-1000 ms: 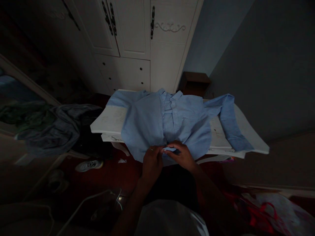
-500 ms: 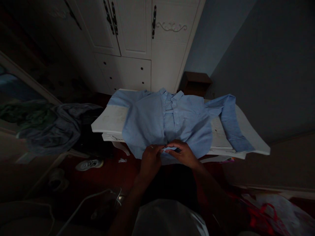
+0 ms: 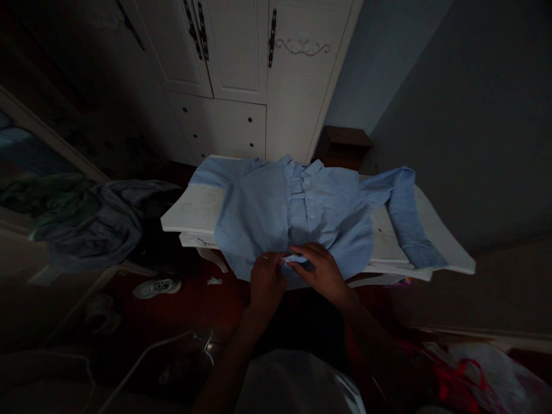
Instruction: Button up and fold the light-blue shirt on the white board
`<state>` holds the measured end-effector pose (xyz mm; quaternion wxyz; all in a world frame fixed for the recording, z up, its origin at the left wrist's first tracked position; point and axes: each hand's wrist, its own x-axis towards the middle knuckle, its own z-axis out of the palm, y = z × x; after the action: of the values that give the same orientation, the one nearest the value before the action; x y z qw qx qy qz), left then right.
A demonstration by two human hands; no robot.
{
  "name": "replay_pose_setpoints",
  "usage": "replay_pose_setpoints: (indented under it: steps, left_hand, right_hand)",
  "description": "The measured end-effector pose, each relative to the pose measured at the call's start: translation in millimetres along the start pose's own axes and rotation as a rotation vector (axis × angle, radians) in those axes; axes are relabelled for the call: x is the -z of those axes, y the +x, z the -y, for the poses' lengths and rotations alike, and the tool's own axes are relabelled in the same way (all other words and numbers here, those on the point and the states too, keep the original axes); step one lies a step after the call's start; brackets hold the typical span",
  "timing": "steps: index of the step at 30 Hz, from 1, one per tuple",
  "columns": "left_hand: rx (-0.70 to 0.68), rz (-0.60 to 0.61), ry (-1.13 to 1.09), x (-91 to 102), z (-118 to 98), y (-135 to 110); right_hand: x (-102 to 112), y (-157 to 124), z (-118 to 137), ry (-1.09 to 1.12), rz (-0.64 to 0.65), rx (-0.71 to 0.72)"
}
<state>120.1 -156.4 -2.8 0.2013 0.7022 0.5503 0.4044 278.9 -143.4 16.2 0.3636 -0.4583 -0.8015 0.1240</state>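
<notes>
Blue shirt (image 3: 255,204) lengthwise near-to-far, collar (image 3: 314,168) pointing away.

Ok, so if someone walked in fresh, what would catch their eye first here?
Probably the light blue shirt, spread across the white table in the middle of the dim view, its collar toward the white wardrobe. Next, the left hand and right hand, both pinching the shirt near its lower edge. After that, perhaps the pale shoe on the dark red floor, toward the lower left.
</notes>
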Motion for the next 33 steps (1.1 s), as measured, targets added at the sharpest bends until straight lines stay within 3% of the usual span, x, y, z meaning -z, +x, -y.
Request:
replay_pose_setpoints:
  steps: [6, 15, 22, 27, 33]
  left_hand:
    - [0.021, -0.053, -0.015, -1.0, -5.8, -0.2]
    - [0.039, -0.006, 0.063, -0.6, -7.6, -1.5]
    - [-0.031, -0.016, 0.141, 1.6, -9.1, -0.8]
    - [-0.050, -0.053, 0.153, 1.0, -9.1, -1.1]
    - [-0.094, -0.053, 0.143, 0.3, -6.8, -1.4]
  right_hand:
    - [-1.9, -3.1, 5.8, -0.037, 0.038, -0.048]
    - [-0.2, 0.9, -1.0, 0.159, 0.016, -0.210]
    - [3.7, 6.5, -2.0, 0.147, 0.048, -0.081]
    - [5.9, 8.4, -2.1, 0.150, 0.091, -0.093]
    - [3.4, 7.7, -11.9, 0.337, 0.111, -0.154]
